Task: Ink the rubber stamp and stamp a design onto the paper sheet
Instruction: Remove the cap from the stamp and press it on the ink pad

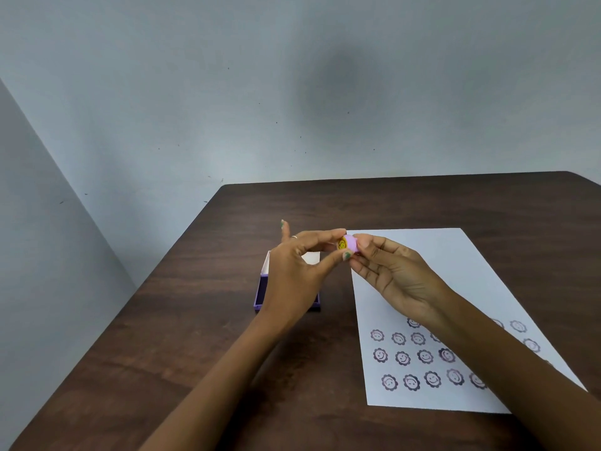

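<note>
Lilac rubber stamp (348, 245) held above the table (201, 320), pinched between left hand (294, 275) and right hand (393, 275) fingertips, forearms converging.

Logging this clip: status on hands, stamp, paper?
Both hands pinch the stamp mid-air. Ink pad open, behind left hand. Paper part-stamped, unobstructed.

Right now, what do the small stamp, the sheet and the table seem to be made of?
The stamp: probably plastic, smooth lilac body with a yellow smiley face, held by both hands. The sheet: thin matte white paper, lying flat, printed with dark flower faces. The table: dark brown wood or wood-look laminate, with visible grain streaks.
</note>
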